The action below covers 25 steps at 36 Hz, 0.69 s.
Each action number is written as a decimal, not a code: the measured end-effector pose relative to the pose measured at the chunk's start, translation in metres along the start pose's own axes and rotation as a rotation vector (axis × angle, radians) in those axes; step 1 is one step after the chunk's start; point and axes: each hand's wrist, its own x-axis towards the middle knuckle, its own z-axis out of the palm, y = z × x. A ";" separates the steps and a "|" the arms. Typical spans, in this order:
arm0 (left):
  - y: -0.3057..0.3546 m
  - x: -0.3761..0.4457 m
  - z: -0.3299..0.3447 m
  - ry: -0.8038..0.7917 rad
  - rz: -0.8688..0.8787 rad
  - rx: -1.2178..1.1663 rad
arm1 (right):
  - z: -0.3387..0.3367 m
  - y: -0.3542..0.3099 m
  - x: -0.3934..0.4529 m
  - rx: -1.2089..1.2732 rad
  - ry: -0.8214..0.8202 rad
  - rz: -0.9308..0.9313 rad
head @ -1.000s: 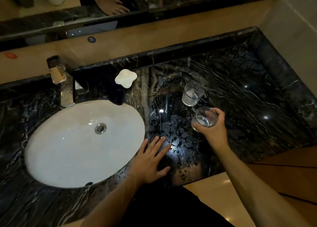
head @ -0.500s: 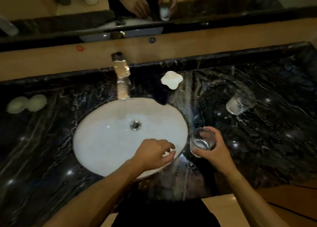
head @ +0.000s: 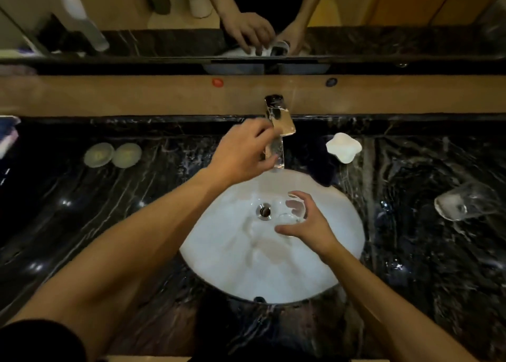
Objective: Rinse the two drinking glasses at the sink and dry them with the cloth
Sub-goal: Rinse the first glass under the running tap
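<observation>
No legible text, label, brand or number appears in the view. The picture is dim and blurred.

glossy black veined marble counter point(head: 137, 224) glistening wet, smooth white glazed basin point(head: 273, 274) shining, polished chrome faucet point(head: 279, 126) reflecting, clear glass tumbler point(head: 460, 205) blurring, matt tan ledge point(head: 109, 96)

This is a bathroom, at a vanity. An oval white ceramic basin point(head: 273, 266) is set under a black, white-veined marble countertop point(head: 109, 211), with a chrome tap point(head: 279, 131) at its 12 o'clock. Behind the tap run a tan stone ledge point(head: 109, 96) and a wall mirror point(head: 383, 5). A white flower-shaped soap dish point(head: 343, 146) sits at the basin's 1 o'clock.
</observation>
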 end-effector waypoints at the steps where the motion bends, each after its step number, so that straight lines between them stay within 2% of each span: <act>1: 0.000 0.009 -0.002 -0.017 -0.015 -0.013 | 0.003 -0.004 0.005 0.013 0.005 0.000; 8: -0.001 0.049 -0.009 -0.205 -0.004 0.052 | 0.012 -0.025 0.039 0.061 0.053 -0.012; 14: -0.006 0.059 -0.006 -0.166 0.084 0.147 | 0.012 -0.027 0.056 0.058 0.064 -0.013; 25: -0.015 0.064 -0.007 -0.117 0.009 0.027 | 0.014 -0.024 0.067 0.073 0.031 0.014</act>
